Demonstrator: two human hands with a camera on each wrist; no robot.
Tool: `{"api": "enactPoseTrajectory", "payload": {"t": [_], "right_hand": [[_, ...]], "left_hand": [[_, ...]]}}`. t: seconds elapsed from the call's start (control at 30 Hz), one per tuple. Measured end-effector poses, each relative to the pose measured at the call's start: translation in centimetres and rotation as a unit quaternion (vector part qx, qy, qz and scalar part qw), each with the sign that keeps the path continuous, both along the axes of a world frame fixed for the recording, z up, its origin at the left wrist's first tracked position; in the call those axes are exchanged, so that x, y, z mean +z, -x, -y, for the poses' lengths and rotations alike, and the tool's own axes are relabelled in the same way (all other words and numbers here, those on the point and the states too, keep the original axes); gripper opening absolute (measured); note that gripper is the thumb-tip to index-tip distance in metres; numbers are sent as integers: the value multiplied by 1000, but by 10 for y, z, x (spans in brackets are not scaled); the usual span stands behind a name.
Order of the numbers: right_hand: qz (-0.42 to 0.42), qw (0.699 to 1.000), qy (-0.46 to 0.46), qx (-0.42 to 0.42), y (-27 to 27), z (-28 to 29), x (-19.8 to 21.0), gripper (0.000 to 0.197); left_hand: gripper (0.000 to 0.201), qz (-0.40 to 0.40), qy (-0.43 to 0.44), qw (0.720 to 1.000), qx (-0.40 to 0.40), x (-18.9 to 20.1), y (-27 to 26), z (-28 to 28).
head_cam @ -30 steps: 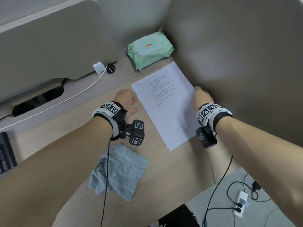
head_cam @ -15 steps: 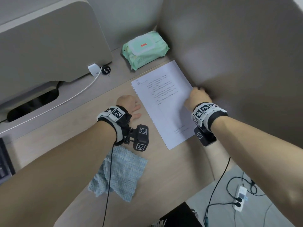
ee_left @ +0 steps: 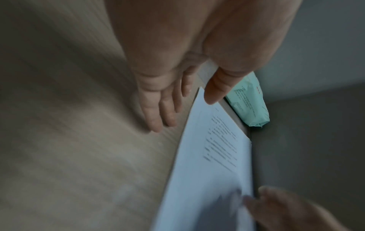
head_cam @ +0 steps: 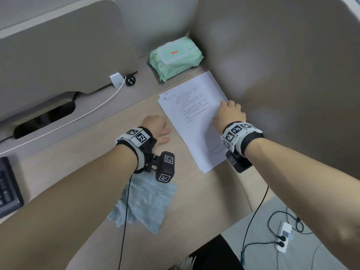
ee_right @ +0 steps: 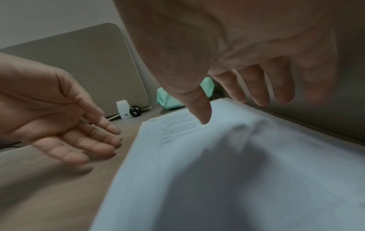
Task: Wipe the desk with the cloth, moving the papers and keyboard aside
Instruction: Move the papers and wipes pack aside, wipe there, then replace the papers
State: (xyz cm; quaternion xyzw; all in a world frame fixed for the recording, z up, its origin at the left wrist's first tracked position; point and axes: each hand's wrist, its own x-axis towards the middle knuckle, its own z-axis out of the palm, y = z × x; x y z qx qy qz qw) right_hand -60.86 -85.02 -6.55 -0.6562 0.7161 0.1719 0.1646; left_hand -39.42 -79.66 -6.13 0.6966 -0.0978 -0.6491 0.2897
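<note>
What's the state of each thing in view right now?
papers: flat stack on the desk by the right partition, edges slightly fanned.
cloth: crumpled on the desk, nobody holding it.
right hand: over the papers, fingers loosely bent, holding nothing.
left hand: open beside the papers, off the sheet.
wipes pack: lid closed, in the back corner.
keyboard: at the left edge, mostly out of view.

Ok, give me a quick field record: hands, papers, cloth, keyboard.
left hand: open, beside papers, not holding them
right hand: open, over papers; contact unclear
papers: flat stack along right partition
cloth: crumpled near front edge of the desk, untouched
keyboard: far left, partly out of frame
wiping: not started
</note>
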Motion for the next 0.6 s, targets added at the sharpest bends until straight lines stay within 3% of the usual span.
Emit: {"api": "enactPoseTrajectory", "payload": {"t": [0.1,0.17,0.23,0.33,0.5,0.6], "right_hand": [[42,997,1,58,-33,-16,13,45],[92,992,-14,89,-61,-33,21,39],[134,982,-42,124,-94,-61,27,33],[142,965,-95,197,-132,-101,34,33],[88,921,-234,298,-192,-189,25,58],[46,925,-213,310,-205,-230,14,73]], "left_hand": [[18,143,29,989,-31,1,-39,-20],[26,284,38,952,-104,1,-74,-40],[26,368,29,917,-153,4,-114,-68],[25,420,0,890,-175,5,-159,-101],[34,460,-59,846,-264,-3,-222,-174],[44,468,-85,821,-317,-9,-239,-204]]}}
